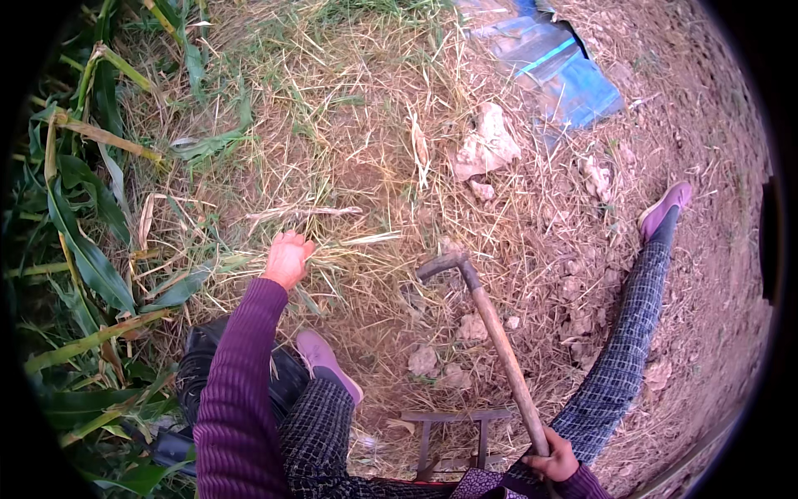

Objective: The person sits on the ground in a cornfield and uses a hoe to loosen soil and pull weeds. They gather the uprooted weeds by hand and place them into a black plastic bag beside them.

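Note:
My left hand [288,259] is closed around a bunch of dry grass stalks [349,246], low over the straw-littered ground. The fingers face away, so their exact grip is hidden. With my right hand [555,460] I hold the lower end of a wooden handle [506,355], close to my right thigh. That handle belongs to a hoe-like tool, whose dark, bent metal head [446,265] rests over the straw to the right of my left hand. The tip of the head is hard to make out against the litter.
Maize plants [81,237] line the left side. A black bag [283,380] lies beside my left shoe [325,355]. Pale stones [489,143] and blue plastic sheeting [573,87] lie ahead. A low stool frame [455,415] stands between my legs; my right leg [636,324] stretches out rightward.

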Demonstrator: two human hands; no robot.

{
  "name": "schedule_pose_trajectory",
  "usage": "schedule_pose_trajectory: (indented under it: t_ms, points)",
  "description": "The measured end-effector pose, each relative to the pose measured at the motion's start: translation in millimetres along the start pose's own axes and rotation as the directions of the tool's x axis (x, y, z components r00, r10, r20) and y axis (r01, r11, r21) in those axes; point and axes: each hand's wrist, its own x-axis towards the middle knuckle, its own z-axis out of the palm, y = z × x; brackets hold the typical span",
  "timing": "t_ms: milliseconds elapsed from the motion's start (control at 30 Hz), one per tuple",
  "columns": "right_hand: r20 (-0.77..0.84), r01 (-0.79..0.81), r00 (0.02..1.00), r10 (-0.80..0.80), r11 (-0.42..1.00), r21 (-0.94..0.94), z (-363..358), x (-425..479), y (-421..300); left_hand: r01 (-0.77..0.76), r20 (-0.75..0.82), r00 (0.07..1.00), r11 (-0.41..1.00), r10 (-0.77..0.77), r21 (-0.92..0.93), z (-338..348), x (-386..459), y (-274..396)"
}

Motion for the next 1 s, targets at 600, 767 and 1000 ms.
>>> schedule_pose_trajectory:
  t_ms: [600, 767, 1000]
  points:
    - [0.026, 0.334, 0.942, -0.334, 0.942, -0.031, 54.5, 102.0, -13.3, 0.171, 0.072, 0.982, 0.985, -0.172, 0.026, 5.0, -23.0, -24.2]
    - [0.055, 0.068, 0.996, -0.076, 0.988, 0.137, 53.7, 85.9, -26.1, 0.126, 0.042, 0.991, 0.990, -0.124, -0.056, -16.3, -21.6, -6.3]
    - [0.084, 0.156, 0.984, -0.158, 0.987, 0.032, 66.2, 94.4, -20.0, 0.002, 0.132, 0.990, 0.936, 0.048, -0.352, 0.3, 9.1, 48.0]
